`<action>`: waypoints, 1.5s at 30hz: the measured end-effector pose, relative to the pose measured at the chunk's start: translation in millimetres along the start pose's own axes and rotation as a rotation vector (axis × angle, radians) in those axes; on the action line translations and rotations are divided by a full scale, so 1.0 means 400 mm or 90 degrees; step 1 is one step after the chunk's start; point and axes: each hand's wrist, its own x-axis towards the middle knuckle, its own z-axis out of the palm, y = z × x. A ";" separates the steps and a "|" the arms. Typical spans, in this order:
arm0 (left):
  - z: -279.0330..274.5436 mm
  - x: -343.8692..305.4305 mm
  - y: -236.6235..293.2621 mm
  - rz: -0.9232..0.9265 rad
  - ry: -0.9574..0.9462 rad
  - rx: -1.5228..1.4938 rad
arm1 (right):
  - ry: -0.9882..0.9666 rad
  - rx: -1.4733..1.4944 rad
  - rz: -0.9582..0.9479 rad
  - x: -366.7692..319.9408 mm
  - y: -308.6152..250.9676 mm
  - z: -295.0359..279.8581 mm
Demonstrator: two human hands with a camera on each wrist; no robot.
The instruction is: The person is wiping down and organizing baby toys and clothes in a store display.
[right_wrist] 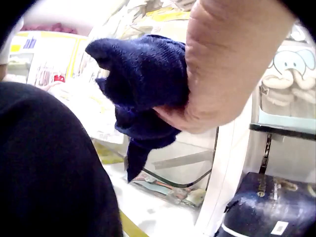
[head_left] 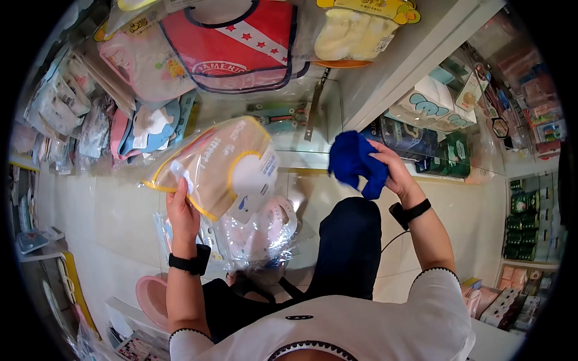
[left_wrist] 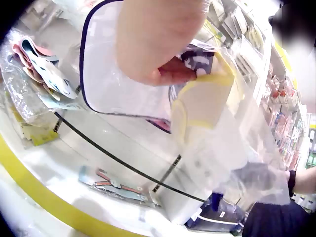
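Note:
My left hand (head_left: 182,212) grips a beige baby bib (head_left: 218,153) with yellow trim, packed in a clear plastic bag, by its lower left edge. In the left wrist view the yellow edge of the bib (left_wrist: 205,101) shows below the curled fingers. My right hand (head_left: 394,168) holds a bunched dark blue cloth (head_left: 359,162), clear of the floor in front of my knee. Seen from the right wrist, folds of the blue cloth (right_wrist: 148,74) stick out from the hand (right_wrist: 222,74), and its fingertips are hidden in the fabric.
A red bib (head_left: 241,48) hangs above the glass shelf, beside a packet of pale yellow cloth items (head_left: 349,36). Bagged goods (head_left: 259,231) lie on the floor near my feet. White shelf panels (head_left: 415,72) and an elephant-print package (head_left: 427,105) stand at right; a pink basin (head_left: 152,301) sits lower left.

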 end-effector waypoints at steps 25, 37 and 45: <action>-0.058 0.002 -0.240 -0.238 0.144 -0.086 | -0.035 -1.118 -0.402 0.289 0.191 0.142; 0.203 0.152 -0.375 -0.254 -0.031 -0.183 | -0.316 -1.097 -0.309 0.022 0.044 0.190; 0.265 0.251 -0.473 -0.347 -0.051 0.150 | -0.246 -1.218 -0.383 -0.077 0.083 0.225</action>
